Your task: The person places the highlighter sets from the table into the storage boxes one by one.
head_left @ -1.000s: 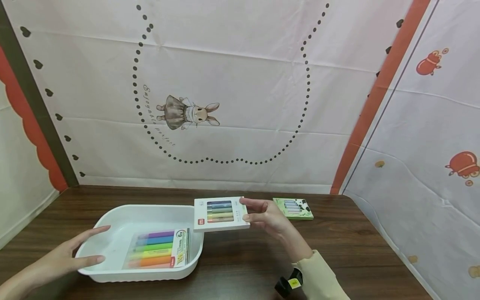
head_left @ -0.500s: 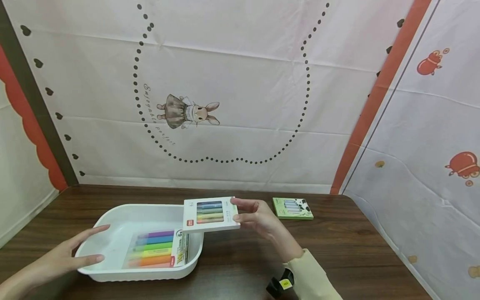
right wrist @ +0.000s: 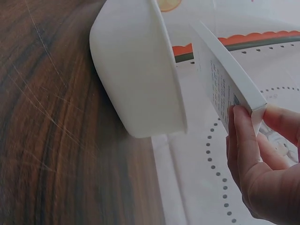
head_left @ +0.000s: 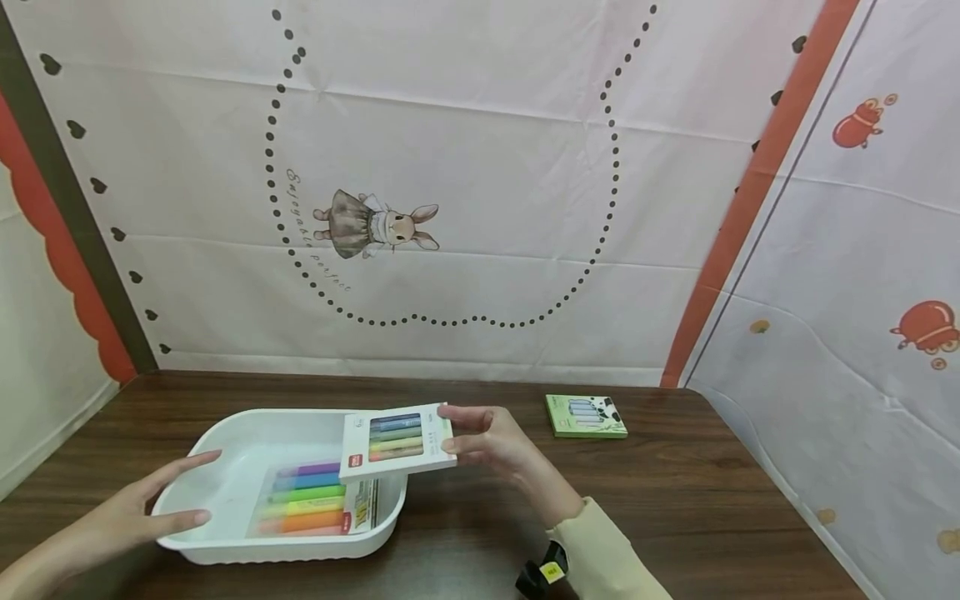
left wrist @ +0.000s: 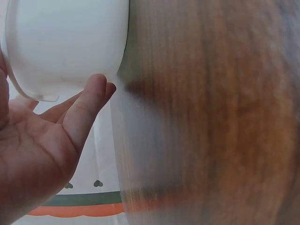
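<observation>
Several coloured markers show through a clear-fronted pack [head_left: 307, 500] lying inside a white plastic basket [head_left: 277, 551]. My left hand [head_left: 123, 517] holds the basket's left end, thumb and a finger reaching over the rim; in the left wrist view other fingers [left wrist: 84, 108] touch the outer wall. My right hand [head_left: 498, 446] pinches the right edge of a white pen box [head_left: 437, 442] with a window onto coloured pens. That box hangs tilted over the basket's right rim, covering part of the marker pack. The right wrist view shows its printed back [right wrist: 213, 79] above the rim.
A green pen box [head_left: 587, 417] with a panda print lies on the dark wooden table [head_left: 675, 500], at the back right. Behind the table hangs a white printed cloth [head_left: 487, 167], with another on the right side.
My right hand has carried the white pen box leftward and slightly down, from beside the basket to over its right part. The left hand and basket stay in place.
</observation>
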Action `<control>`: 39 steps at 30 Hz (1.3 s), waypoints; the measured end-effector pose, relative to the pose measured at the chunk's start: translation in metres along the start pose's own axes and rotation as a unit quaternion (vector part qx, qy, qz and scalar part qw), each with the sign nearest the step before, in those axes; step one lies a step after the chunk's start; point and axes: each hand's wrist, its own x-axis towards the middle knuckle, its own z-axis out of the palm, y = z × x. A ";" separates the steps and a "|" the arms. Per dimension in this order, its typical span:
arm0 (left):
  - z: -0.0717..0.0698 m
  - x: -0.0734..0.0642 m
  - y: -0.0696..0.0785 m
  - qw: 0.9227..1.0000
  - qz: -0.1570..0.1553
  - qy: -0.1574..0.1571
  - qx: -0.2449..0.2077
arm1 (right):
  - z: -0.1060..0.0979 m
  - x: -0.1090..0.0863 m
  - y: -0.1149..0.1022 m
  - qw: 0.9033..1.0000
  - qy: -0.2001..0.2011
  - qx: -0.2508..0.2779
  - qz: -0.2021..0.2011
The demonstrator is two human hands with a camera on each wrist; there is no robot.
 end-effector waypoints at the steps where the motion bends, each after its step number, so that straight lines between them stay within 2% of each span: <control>1: 0.000 0.000 0.000 1.000 -0.002 -0.001 -0.001 | 0.001 0.001 0.001 1.000 -0.002 0.000 0.001; 8: 0.001 0.001 -0.001 1.000 0.007 0.002 -0.008 | 0.012 0.006 0.005 1.000 -0.014 -0.001 -0.007; 23: 0.000 0.002 0.000 1.000 0.016 0.009 -0.003 | 0.035 0.015 0.007 1.000 -0.005 -0.010 -0.002; 30: 0.001 0.001 -0.001 0.999 0.043 0.014 -0.009 | 0.043 0.018 0.010 1.000 0.001 -0.005 -0.001; 39: -0.001 0.001 -0.001 1.000 0.002 -0.002 0.003 | 0.052 0.020 0.018 1.000 0.008 -0.008 -0.006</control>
